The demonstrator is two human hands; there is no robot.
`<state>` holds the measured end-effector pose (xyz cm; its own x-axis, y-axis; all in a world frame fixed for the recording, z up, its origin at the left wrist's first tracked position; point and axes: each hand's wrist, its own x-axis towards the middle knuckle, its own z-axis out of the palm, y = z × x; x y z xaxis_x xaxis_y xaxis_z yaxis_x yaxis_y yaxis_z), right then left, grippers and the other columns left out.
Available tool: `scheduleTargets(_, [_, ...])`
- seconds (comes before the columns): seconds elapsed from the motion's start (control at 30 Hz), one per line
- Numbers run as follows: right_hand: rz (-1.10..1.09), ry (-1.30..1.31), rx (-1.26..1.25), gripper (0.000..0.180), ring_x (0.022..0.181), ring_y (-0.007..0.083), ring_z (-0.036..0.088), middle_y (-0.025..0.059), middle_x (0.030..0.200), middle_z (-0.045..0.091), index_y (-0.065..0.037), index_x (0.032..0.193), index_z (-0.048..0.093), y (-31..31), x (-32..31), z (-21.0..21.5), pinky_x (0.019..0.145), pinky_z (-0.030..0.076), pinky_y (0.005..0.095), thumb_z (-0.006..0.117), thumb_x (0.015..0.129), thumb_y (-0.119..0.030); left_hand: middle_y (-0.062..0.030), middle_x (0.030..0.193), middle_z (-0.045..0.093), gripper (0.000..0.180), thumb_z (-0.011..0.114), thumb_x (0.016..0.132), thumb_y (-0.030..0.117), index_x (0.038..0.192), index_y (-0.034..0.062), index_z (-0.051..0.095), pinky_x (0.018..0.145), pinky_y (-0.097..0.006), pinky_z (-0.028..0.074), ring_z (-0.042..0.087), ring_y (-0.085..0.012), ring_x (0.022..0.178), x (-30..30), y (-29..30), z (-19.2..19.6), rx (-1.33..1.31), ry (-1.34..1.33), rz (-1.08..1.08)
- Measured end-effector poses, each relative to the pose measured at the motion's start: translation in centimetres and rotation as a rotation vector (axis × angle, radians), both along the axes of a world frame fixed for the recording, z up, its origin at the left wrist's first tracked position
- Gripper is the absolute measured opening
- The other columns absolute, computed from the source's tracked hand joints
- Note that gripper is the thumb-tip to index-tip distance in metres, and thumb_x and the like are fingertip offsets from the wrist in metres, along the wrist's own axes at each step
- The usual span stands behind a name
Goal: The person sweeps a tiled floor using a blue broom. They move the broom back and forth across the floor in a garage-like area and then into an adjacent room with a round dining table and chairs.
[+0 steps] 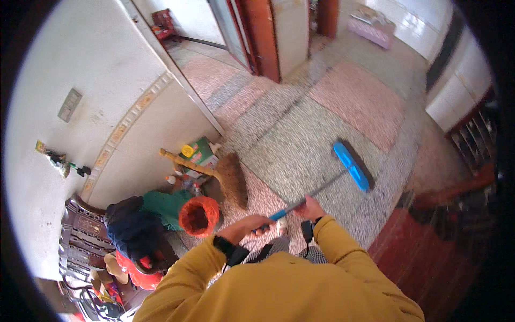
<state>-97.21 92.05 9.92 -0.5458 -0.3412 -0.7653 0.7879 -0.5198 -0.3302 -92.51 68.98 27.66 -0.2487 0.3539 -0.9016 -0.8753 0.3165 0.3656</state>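
Note:
A broom with a bright blue head (pixel 351 166) and dark bristles stretches out ahead of me to the right, its head down on the speckled floor. Its grey handle (pixel 328 183) runs back toward my body and has a blue section near my end. My left hand (pixel 248 228) wraps round the handle's near end. Further along the shaft, my right hand (pixel 310 208) is closed on it too. Left of my hands stands a bin lined with a red bag (pixel 199 216), and a brown fibre broom (pixel 232 181) with a yellowish handle leans behind it.
A green box (pixel 199 153) and bottles sit by the left wall. Dark clothes (pixel 130 225) and a green cloth (pixel 162 208) drape over a carved wooden chair (pixel 80 231). Dark red wooden furniture (pixel 429 257) is at right; a doorway (pixel 263 43) and pink box (pixel 371 29) lie ahead.

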Motion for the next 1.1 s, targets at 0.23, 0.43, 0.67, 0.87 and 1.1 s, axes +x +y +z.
scheduleTargets(0.23, [0.733, 0.209, 0.005, 0.017, 0.096, 0.0352, 0.049, 0.0263, 0.095, 0.05, 0.005, 0.093, 0.044, -10.1, -8.7, -3.0, 0.079, 0.04, 0.0543, 0.034, 0.086, -0.006, 0.0023, 0.047, 0.037, 0.028, 0.057, 0.079, 0.029, 0.064, 0.0079, 0.046, 0.028, -0.022, 0.021, 0.03, -0.0062, 0.031, -3.0, -9.5, 7.9, 0.008, -0.104, 0.167])
scheduleTargets(0.43, [0.688, -0.182, -0.357, 0.012, 0.08, 0.0298, 0.052, 0.0169, 0.08, 0.047, 0.0, 0.078, 0.043, -19.7, -15.6, 2.2, 0.074, 0.048, 0.0506, 0.051, 0.073, -0.008, 0.0003, 0.054, 0.044, 0.019, 0.057, 0.08, 0.023, 0.074, 0.0062, 0.05, 0.029, -0.019, 0.02, 0.031, -0.0044, 0.033, -5.5, -14.1, 11.7, -0.073, -0.127, 0.585])
scheduleTargets(0.67, [0.971, -0.089, -0.134, 0.016, 0.067, 0.0284, 0.055, 0.013, 0.073, 0.051, -0.004, 0.081, 0.045, -27.9, -31.7, 6.0, 0.064, 0.05, 0.0466, 0.049, 0.075, -0.018, 0.0001, 0.059, 0.041, 0.015, 0.049, 0.084, 0.017, 0.09, 0.0029, 0.046, 0.031, -0.018, 0.021, 0.032, -0.0054, 0.039, -17.8, -11.9, 13.7, 0.156, -0.114, 1.078])
scheduleTargets(0.87, [0.688, 0.042, -0.18, 0.012, 0.058, 0.0256, 0.057, 0.0091, 0.066, 0.051, -0.004, 0.082, 0.047, -33.7, -44.2, 7.4, 0.055, 0.051, 0.0411, 0.049, 0.081, -0.015, 0.0003, 0.06, 0.039, 0.011, 0.047, 0.084, 0.014, 0.085, 0.0044, 0.041, 0.031, -0.018, 0.023, 0.032, -0.0061, 0.041, -34.7, -13.1, 8.9, 0.378, -0.086, 1.37])
scheduleTargets(1.1, [0.944, 0.345, -0.022, 0.031, 0.048, 0.0198, 0.052, 0.008, 0.061, 0.051, -0.004, 0.076, 0.049, -36.2, -56.9, 9.9, 0.042, 0.043, 0.0325, 0.046, 0.086, -0.033, -0.0001, 0.061, 0.038, 0.008, 0.044, 0.083, 0.012, 0.081, 0.0057, 0.04, 0.03, -0.019, 0.024, 0.034, -0.0076, 0.042, -49.3, -18.7, 2.5, 0.449, -0.03, 1.46])
